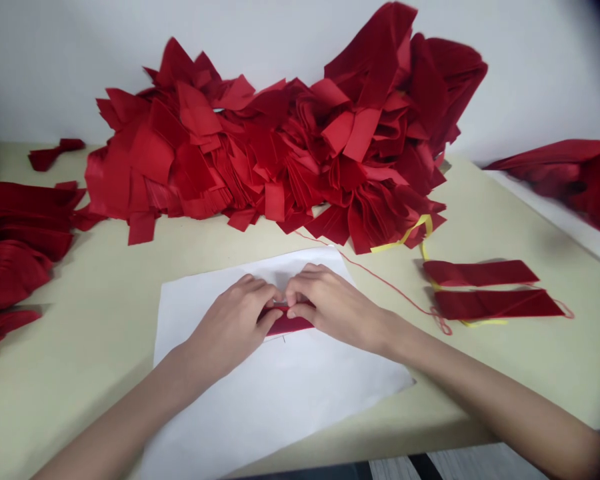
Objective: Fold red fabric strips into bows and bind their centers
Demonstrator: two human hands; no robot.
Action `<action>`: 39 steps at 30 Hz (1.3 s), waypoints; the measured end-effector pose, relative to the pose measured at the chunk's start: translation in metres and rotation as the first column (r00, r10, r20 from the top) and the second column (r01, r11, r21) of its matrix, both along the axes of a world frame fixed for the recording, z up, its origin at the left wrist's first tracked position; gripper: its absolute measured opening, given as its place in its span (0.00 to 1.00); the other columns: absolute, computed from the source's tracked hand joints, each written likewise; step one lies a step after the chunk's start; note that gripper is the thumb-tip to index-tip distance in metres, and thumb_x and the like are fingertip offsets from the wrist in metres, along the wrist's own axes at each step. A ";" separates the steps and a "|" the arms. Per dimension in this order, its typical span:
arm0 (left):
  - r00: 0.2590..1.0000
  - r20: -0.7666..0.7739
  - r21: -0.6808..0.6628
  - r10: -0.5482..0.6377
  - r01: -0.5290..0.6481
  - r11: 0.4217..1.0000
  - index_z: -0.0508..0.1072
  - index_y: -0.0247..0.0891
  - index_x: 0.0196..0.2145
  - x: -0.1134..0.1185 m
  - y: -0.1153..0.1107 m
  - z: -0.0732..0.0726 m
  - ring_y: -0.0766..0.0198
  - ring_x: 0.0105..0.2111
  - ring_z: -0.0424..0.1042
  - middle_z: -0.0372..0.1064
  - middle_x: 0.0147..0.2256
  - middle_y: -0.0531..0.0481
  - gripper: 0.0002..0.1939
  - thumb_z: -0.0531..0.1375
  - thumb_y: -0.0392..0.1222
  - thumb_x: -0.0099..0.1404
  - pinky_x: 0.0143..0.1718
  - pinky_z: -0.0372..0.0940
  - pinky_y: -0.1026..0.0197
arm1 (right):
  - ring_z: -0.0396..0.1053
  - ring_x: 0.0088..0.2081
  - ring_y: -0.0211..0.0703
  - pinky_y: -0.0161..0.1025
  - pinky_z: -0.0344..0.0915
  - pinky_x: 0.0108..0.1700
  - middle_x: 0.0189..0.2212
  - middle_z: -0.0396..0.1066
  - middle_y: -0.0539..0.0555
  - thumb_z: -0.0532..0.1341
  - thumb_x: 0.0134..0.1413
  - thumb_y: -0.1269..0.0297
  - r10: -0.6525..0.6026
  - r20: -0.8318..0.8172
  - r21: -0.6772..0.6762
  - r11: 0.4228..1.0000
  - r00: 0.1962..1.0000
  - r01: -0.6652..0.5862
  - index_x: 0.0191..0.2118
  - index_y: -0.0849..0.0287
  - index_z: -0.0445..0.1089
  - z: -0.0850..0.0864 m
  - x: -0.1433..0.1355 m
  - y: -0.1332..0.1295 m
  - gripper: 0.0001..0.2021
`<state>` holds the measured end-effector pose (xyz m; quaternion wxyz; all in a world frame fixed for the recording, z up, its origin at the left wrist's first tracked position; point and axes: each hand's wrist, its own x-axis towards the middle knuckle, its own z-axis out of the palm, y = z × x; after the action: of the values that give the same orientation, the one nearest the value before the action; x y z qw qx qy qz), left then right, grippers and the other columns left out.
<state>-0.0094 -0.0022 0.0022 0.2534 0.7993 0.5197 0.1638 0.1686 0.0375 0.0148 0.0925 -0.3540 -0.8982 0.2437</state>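
A small red fabric strip (291, 323) lies on a white sheet of paper (260, 407), over a thin line drawn there. My left hand (240, 310) pinches the strip's upper edge between thumb and fingers. Close beside it, my right hand (330, 303) pinches the same edge, the two thumbs a short gap apart. Parts of the strip are hidden under both hands. To the right, two more red strips (480, 273) rest one above the other, with a thin red cord (380, 280) and a yellow ribbon (427, 230) near them.
A large heap of folded red fabric pieces (280, 147) stands against the wall at the back. More red fabric (15, 233) lies at the left edge. On the far right, red fabric (570, 173) sits on a white board (555, 210). The table's front edge (430, 443) shows below.
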 end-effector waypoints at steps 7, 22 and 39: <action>1.000 0.003 0.028 -0.023 0.022 0.999 0.71 0.39 0.30 0.000 -0.001 -0.003 0.60 0.34 0.66 0.70 0.31 0.51 0.10 0.53 0.33 0.65 0.36 0.63 0.56 | 0.63 0.32 0.36 0.35 0.57 0.38 0.26 0.70 0.46 0.60 0.52 0.75 0.036 0.014 -0.038 0.999 0.999 -0.036 0.28 0.58 0.68 0.004 0.005 0.002 0.05; 0.928 -0.302 0.283 -0.216 0.303 0.910 0.72 0.36 0.29 -0.003 -0.009 0.003 0.59 0.33 0.66 0.70 0.31 0.47 0.14 0.49 0.28 0.65 0.35 0.63 0.56 | 0.62 0.34 0.41 0.39 0.58 0.38 0.30 0.70 0.54 0.50 0.60 0.74 0.142 0.095 0.483 0.859 0.985 -0.171 0.32 0.61 0.70 -0.016 0.019 -0.024 0.12; 0.996 0.025 -0.213 0.085 -0.077 0.974 0.74 0.39 0.21 0.002 0.020 0.022 0.66 0.22 0.66 0.71 0.24 0.53 0.10 0.55 0.35 0.55 0.21 0.56 0.64 | 0.67 0.26 0.33 0.31 0.59 0.29 0.23 0.72 0.47 0.63 0.44 0.70 -0.263 -0.036 -0.361 0.903 0.964 0.233 0.25 0.58 0.74 0.002 0.005 0.008 0.03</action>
<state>-0.0071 0.0179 0.0245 0.3387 0.7431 0.5620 0.1312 0.1732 0.0454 0.0165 0.0950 -0.4656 -0.7826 0.4022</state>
